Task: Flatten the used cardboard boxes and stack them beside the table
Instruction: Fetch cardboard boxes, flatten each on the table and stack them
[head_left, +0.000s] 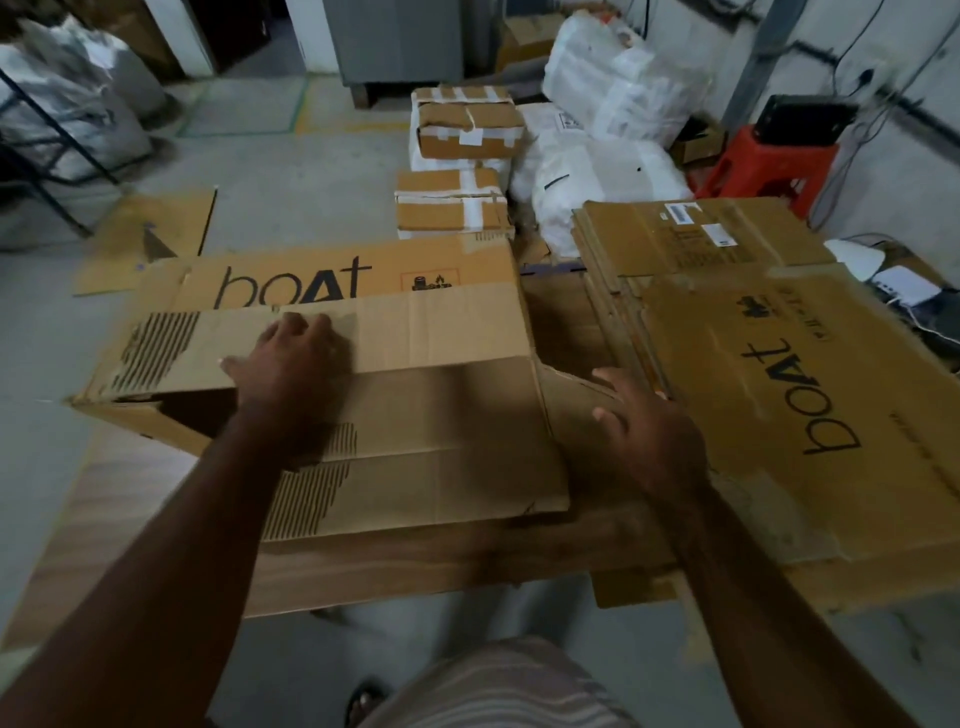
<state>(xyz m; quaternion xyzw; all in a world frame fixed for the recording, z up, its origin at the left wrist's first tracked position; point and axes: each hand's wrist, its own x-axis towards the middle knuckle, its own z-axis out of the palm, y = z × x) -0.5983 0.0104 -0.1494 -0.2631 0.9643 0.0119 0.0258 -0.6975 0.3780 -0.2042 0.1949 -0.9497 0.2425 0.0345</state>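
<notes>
The top flap of the cardboard box (332, 374) is pressed down by the left hand (288, 364), fingers spread flat on it; nothing is gripped. The right hand (644, 431) is held relaxed and unclenched, resting at the box's torn right edge. The box lies on the wooden table (415, 561), partly collapsed, its left end still gaping and dark inside; contents cannot be made out. "boAt" is printed on its far panel, and corrugation is exposed where paper is torn. Flattened boxes (753, 332) are stacked just beside it, to the right.
</notes>
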